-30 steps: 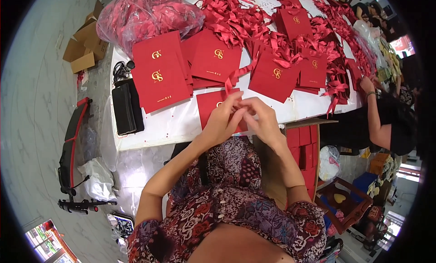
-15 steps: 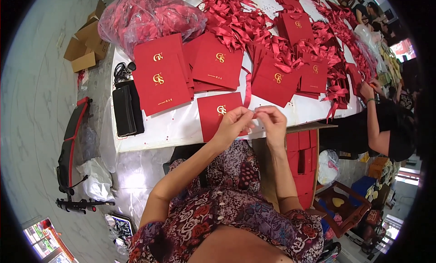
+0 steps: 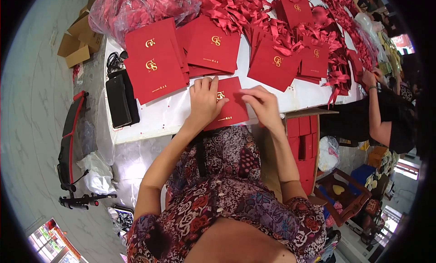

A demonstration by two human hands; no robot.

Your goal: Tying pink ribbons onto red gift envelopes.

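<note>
A flat red paper bag (image 3: pixel 234 99) with a gold emblem lies on the white-covered table in front of me, near the table's front edge. My left hand (image 3: pixel 204 99) rests over its left side, palm down, the fingers stretched toward its far edge and the thumb apart. Beside the bag's right edge is my right hand (image 3: pixel 263 106). Its fingers are curled in against the thumb, and whatever is between them is too small to make out.
Behind are stacks of red bags (image 3: pixel 154 65) and a heap of red ribbons (image 3: pixel 231 13). A black phone (image 3: pixel 118 101) lies at left, below a clear plastic sack (image 3: pixel 141 13). An open carton (image 3: pixel 302 145) of red items stands by my right arm; a co-worker's arm (image 3: pixel 374 113) reaches in beyond.
My hands, close together above the bag before, have moved apart. The left has come down onto the bag; the right is at its right side. The table sits slightly higher in view.
</note>
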